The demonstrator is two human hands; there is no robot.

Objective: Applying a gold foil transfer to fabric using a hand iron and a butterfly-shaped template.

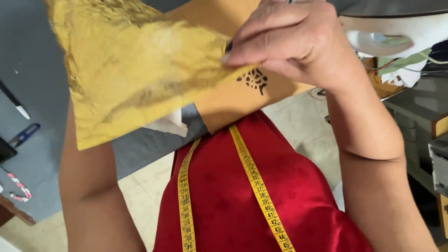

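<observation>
Gold, shimmery fabric [135, 70] fills the upper left of the view, held up above the grey table [32, 70] and the person's red garment [252, 191]. The right hand [289, 42] pinches its right corner, fingers closed flat over the cloth. The left hand is hidden behind the fabric (only the forearm shows below it), so I cannot tell its grip, though it probably holds the far side. The piece's long axis runs from lower left up to the right, its bottom edge slanting and hanging free. A yellow tape measure [254, 182] drapes down the garment in two strips. Blue snips [24, 134] lie near the table's left edge, well apart from the fabric.
</observation>
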